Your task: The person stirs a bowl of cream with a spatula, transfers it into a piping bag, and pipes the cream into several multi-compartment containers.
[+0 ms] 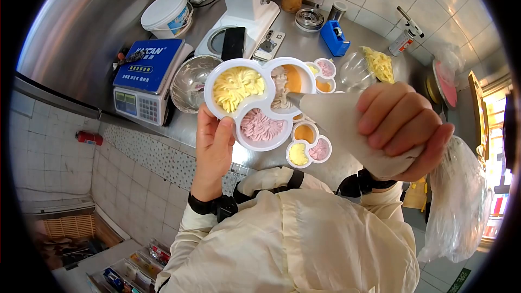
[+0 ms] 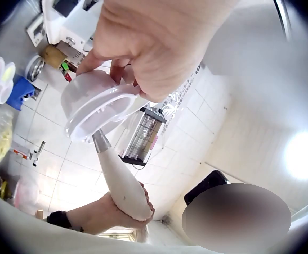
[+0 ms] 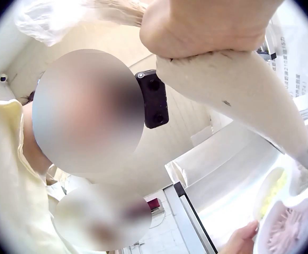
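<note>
My left hand (image 1: 214, 144) grips the near left edge of a white three-lobed dish (image 1: 258, 104), lifted above the counter. Yellow piped cream (image 1: 239, 87) fills one lobe and pink piped cream (image 1: 262, 125) the lower one. The third lobe has a smooth orange filling (image 1: 293, 78) beside greyish-taupe cream (image 1: 280, 84). Curled around the top of a pale piping bag (image 1: 334, 116), my right hand (image 1: 401, 125) holds it tilted toward the dish. The bag's metal tip (image 2: 101, 141) points into that third lobe, at the taupe cream.
Several smaller filled dishes (image 1: 308, 144) stand below and behind the held one. A metal bowl (image 1: 190, 84) and a blue scale (image 1: 146, 70) are left; a phone (image 1: 234, 42), blue tape dispenser (image 1: 334, 38) and bag of yellow strips (image 1: 378, 64) lie further back. A plastic bag (image 1: 458, 201) hangs right.
</note>
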### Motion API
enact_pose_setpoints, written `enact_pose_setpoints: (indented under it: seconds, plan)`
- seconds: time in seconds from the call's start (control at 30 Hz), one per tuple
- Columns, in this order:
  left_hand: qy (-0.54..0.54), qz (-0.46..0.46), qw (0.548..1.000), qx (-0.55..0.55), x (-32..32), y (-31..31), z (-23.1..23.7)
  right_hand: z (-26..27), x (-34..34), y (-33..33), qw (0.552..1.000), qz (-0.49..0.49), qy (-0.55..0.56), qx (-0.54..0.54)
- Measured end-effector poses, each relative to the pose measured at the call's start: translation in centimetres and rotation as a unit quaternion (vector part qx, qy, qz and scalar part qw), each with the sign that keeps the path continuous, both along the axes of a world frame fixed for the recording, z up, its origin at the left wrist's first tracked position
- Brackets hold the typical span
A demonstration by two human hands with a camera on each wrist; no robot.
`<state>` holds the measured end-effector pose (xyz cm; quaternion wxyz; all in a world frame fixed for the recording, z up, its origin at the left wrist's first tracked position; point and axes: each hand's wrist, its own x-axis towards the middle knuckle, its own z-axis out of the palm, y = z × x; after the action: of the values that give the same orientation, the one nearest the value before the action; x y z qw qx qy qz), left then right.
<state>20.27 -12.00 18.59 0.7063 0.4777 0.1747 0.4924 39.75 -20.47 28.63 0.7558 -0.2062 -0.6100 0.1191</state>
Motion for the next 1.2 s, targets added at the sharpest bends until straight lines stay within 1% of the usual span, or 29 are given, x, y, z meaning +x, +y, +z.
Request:
enact_pose_setpoints:
  seconds: [0.03,0.17,0.27,0.33,0.37,0.43,0.67,0.73,0.77,0.83,0.87,0.93,0.97,1.03,1.1,1.13,1.17,1.2]
  plan:
    - [0.000,0.000,1.000,0.000,0.0,0.0,0.0,0.2,0.0,0.2,1.000,-0.018,-0.006,0.019]
    - [-0.001,0.000,1.000,0.004,-0.1,-0.1,0.1,0.9,0.5,0.0,0.999,-0.036,-0.009,0.035]
    - [0.002,0.006,1.000,0.000,-0.2,-0.1,0.1,0.9,0.4,-0.2,1.000,-0.017,-0.009,0.024]
    - [0.003,0.006,1.000,-0.002,-0.1,-0.2,0.2,0.7,0.3,-0.1,0.998,-0.024,-0.047,0.014]
    - [0.003,0.006,1.000,0.001,-0.1,-0.2,0.2,0.6,0.2,-0.2,0.998,-0.025,-0.048,0.014]
    - [0.002,0.006,1.000,0.004,-0.1,-0.2,0.3,0.3,0.0,-0.3,0.999,-0.022,-0.014,-0.020]
    - [0.030,0.032,0.999,0.026,-0.2,-0.1,0.3,0.7,-0.2,-0.5,0.998,-0.031,-0.016,-0.058]
    - [0.038,0.039,0.998,0.036,-0.1,-0.1,0.4,0.8,-0.1,-0.3,0.997,-0.035,-0.051,-0.053]
    - [0.042,0.041,0.998,0.033,-0.1,-0.2,0.5,0.7,-0.2,-0.2,0.997,-0.035,-0.051,-0.053]
    - [0.047,0.041,0.998,0.030,0.0,-0.3,0.6,0.6,-0.3,0.2,0.997,-0.011,-0.072,-0.016]
    - [0.044,0.034,0.998,0.033,0.0,-0.2,0.4,0.7,-0.2,0.2,0.997,-0.012,-0.071,-0.017]
    - [0.043,0.028,0.998,0.035,-0.1,0.1,-0.2,1.0,0.0,0.3,0.998,0.040,-0.022,0.052]
    - [0.044,0.016,0.999,0.016,-0.1,0.3,-1.0,1.0,0.5,-0.1,0.998,0.041,-0.021,0.052]
    - [0.047,0.006,0.999,-0.005,0.0,1.0,-3.1,0.9,3.2,-1.9,0.999,-0.012,0.028,0.029]
    - [0.023,-0.041,0.984,-0.171,0.0,1.7,-5.7,-0.8,7.4,-3.5,0.998,0.008,0.062,0.006]
    - [0.029,-0.011,0.978,-0.206,0.7,1.6,-6.0,-2.1,10.3,-4.8,0.990,0.034,0.136,0.007]
    - [0.031,-0.011,0.978,-0.207,1.0,1.8,-6.4,-3.1,12.6,-6.0,0.976,0.057,0.209,0.007]
    - [0.022,-0.026,0.962,-0.272,1.3,2.2,-6.7,-3.4,13.3,-6.5,0.975,0.054,0.214,0.006]
